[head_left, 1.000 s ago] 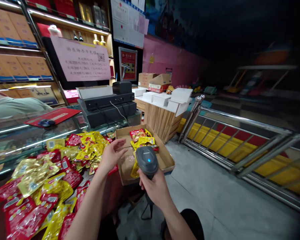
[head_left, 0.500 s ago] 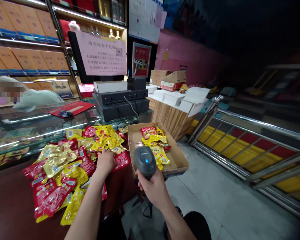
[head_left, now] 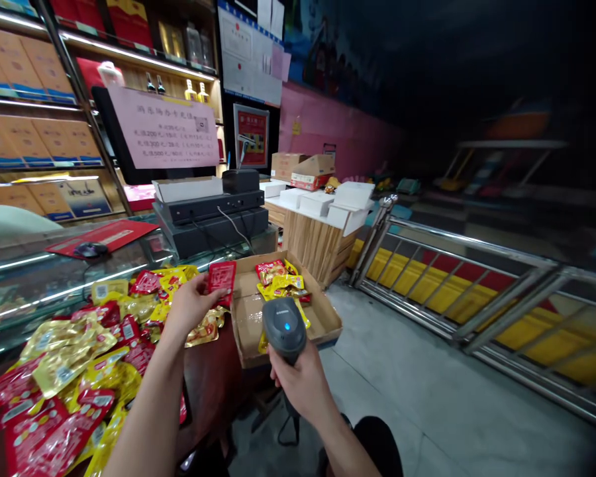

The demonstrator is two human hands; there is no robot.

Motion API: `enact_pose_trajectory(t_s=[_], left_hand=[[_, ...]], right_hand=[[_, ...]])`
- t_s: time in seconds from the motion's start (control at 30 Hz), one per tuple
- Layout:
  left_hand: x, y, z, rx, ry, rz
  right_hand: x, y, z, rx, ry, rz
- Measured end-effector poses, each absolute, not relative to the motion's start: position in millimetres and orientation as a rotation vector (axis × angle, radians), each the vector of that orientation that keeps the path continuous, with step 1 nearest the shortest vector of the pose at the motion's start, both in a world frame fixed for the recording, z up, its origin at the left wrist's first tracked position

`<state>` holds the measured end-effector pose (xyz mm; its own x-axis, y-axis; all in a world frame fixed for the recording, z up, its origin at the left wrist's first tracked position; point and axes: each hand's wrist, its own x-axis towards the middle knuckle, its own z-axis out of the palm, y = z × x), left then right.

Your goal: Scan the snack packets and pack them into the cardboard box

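"One red packet [head_left: 222, 277], why upright?"
"Pinched in my left hand [head_left: 195, 303] beside the box's [head_left: 324, 322] left edge, probably to clear the pile [head_left: 69, 354]; my right hand [head_left: 302, 379] grips the scanner [head_left: 283, 323], top uncovered."

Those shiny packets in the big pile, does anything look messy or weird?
Yes, messy: red, yellow and gold packets lie jumbled, overlapping at different angles, left of the cardboard box. I can see no tears or spills.
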<state>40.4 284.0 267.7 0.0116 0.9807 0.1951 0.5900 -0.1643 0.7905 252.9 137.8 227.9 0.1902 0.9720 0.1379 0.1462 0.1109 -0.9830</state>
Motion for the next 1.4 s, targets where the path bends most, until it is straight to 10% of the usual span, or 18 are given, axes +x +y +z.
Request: enact_pose_trajectory(t_s=[0.3,1.4], left_hand=[[141,313,309,1.482,0.942,0.93],[182,328,302,1.524,0.864,0.791]], right_hand=[[278,132,237,-1.318,-1.16,0.786],[280,150,231,-1.367,-1.128,0.664]])
